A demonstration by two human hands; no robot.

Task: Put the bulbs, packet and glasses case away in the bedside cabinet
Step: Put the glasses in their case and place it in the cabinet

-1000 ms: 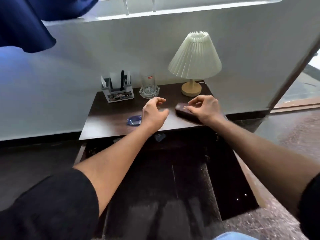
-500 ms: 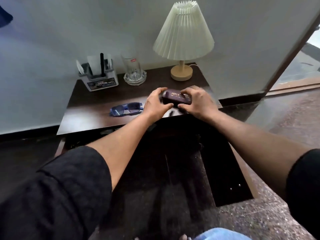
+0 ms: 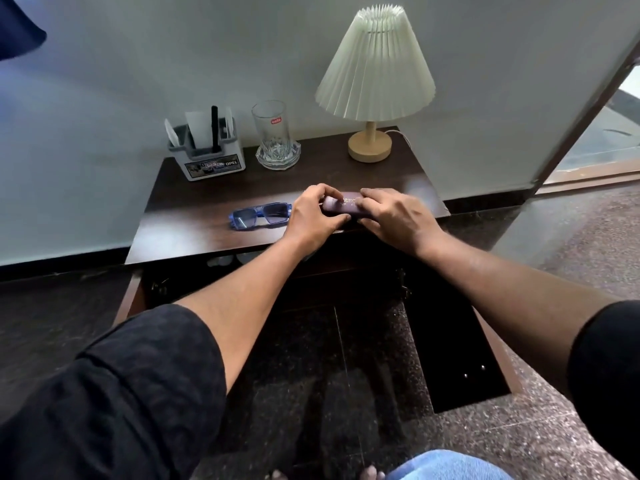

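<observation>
Your left hand [image 3: 313,216] and right hand [image 3: 394,220] both grip the maroon glasses case [image 3: 343,206] from its ends, above the bench [image 3: 194,233] front edge. Blue glasses [image 3: 259,216] lie just left of it.

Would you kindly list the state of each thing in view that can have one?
glasses case: shut, held on the cabinet top in both hands' grip
left hand: closed on the case
right hand: closed on the case
blue glasses: folded, lying outside the case
bedside cabinet: doors open
lamp: apparently unlit
drinking glass: upright, empty
</observation>
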